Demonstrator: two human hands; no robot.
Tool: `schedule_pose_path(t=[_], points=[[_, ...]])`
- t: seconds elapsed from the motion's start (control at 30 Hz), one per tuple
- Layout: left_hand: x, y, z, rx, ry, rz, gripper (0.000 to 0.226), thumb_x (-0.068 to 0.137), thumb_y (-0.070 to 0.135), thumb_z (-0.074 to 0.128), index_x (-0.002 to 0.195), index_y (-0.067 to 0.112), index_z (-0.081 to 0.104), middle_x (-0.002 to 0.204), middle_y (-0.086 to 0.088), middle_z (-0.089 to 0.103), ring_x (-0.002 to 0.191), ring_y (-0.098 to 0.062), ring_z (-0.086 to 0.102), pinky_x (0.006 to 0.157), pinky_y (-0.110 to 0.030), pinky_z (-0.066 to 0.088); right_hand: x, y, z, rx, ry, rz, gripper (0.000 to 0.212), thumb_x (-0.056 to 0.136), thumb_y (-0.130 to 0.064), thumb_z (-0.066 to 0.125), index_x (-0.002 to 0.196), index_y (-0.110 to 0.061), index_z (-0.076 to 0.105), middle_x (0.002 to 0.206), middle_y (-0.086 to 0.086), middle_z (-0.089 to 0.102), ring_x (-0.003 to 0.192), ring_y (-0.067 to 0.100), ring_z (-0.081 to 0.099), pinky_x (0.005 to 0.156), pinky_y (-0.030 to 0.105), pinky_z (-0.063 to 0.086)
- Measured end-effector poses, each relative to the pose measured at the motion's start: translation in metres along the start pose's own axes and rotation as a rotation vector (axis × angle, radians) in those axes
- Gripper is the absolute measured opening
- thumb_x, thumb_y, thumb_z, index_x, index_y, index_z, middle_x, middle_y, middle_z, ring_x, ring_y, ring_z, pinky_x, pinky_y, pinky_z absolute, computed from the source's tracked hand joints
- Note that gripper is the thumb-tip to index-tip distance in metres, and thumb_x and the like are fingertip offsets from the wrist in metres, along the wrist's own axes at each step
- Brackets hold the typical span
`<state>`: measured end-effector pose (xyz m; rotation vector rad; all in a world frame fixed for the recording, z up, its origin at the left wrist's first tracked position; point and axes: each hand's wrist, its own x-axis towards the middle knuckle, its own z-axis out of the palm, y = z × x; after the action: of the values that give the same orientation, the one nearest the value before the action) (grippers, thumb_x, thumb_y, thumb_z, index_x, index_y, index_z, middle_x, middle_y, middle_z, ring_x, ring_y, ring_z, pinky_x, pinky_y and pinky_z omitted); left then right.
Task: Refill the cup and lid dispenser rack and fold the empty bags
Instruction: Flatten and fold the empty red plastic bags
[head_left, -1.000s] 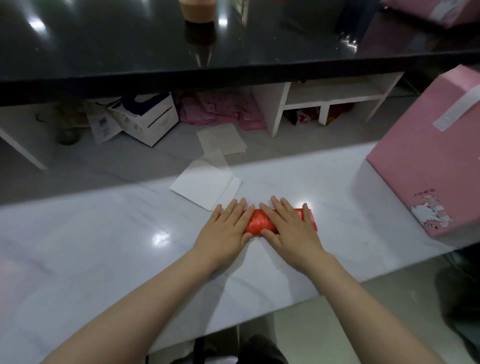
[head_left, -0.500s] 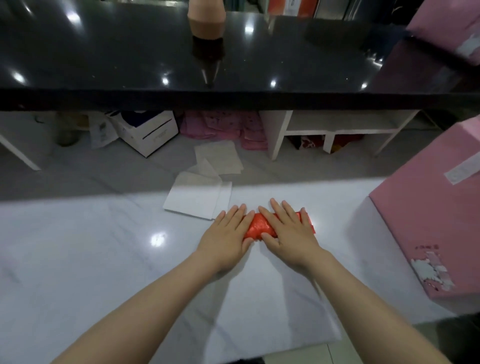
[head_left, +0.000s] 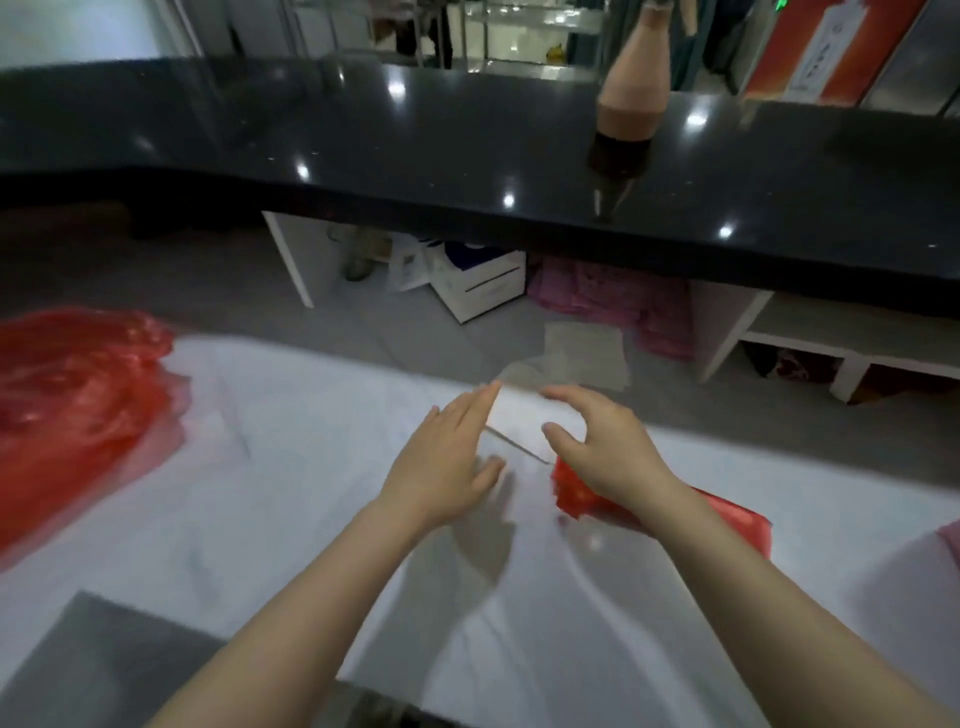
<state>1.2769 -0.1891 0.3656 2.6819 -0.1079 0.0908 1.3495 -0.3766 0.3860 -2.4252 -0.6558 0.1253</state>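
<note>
A folded red bag (head_left: 582, 493) lies on the white marble counter (head_left: 291, 467), partly hidden under my right wrist. My right hand (head_left: 602, 441) hovers above its far end with fingers and thumb loosely curved, holding nothing. My left hand (head_left: 447, 457) is spread flat just left of the bag, fingers straight, over the counter. A heap of loose red plastic bags (head_left: 78, 405) lies at the counter's far left. A white folded sheet (head_left: 519, 415) sits between my two hands at the counter's far edge.
A black glossy counter (head_left: 467, 145) runs across the back with a tan bottle-shaped vase (head_left: 631, 93) on it. Beyond the marble edge, on the floor, are paper sheets (head_left: 587, 353), a white box (head_left: 478, 280), pink bags (head_left: 613, 296) and white shelving (head_left: 779, 332).
Both hands have lifted off the folded red bag, which now lies released under my right wrist. The view swung left, bringing the heap of red bags into sight; the pink box left the frame.
</note>
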Motion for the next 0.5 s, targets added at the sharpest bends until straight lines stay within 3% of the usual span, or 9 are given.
schedule_pose_path(t=[0.1, 0.2, 0.5], points=[[-0.041, -0.047, -0.024, 0.008, 0.080, -0.126, 0.071, 0.096, 0.035, 0.049, 0.153, 0.025, 0.009, 0.160, 0.009, 0.011, 0.147, -0.010, 0.010, 0.117, -0.028, 0.008, 0.014, -0.047, 0.028, 0.028, -0.086, -0.100, 0.041, 0.092, -0.026, 0.060, 0.132, -0.023, 0.055, 0.135, -0.007, 0.056, 0.124, 0.012, 0.050, 0.093, 0.011, 0.029], [-0.083, -0.088, -0.051, 0.002, 0.141, -0.208, 0.066, 0.096, 0.035, 0.050, 0.152, 0.029, 0.015, 0.160, 0.010, 0.013, 0.146, -0.009, 0.012, 0.116, -0.025, 0.009, 0.025, -0.094, 0.060, 0.044, -0.156, -0.170, 0.040, 0.093, -0.029, 0.057, 0.133, -0.026, 0.053, 0.137, -0.011, 0.053, 0.127, 0.009, 0.046, 0.100, 0.016, 0.030], [-0.227, -0.222, -0.143, -0.028, 0.503, -0.498, 0.050, 0.089, 0.014, 0.062, 0.137, 0.018, 0.050, 0.141, 0.000, 0.049, 0.131, -0.018, 0.043, 0.107, -0.025, 0.027, 0.051, -0.255, 0.175, -0.024, -0.357, -0.409, 0.040, 0.094, -0.031, 0.054, 0.134, -0.026, 0.052, 0.137, -0.011, 0.053, 0.128, 0.008, 0.045, 0.104, 0.020, 0.030]])
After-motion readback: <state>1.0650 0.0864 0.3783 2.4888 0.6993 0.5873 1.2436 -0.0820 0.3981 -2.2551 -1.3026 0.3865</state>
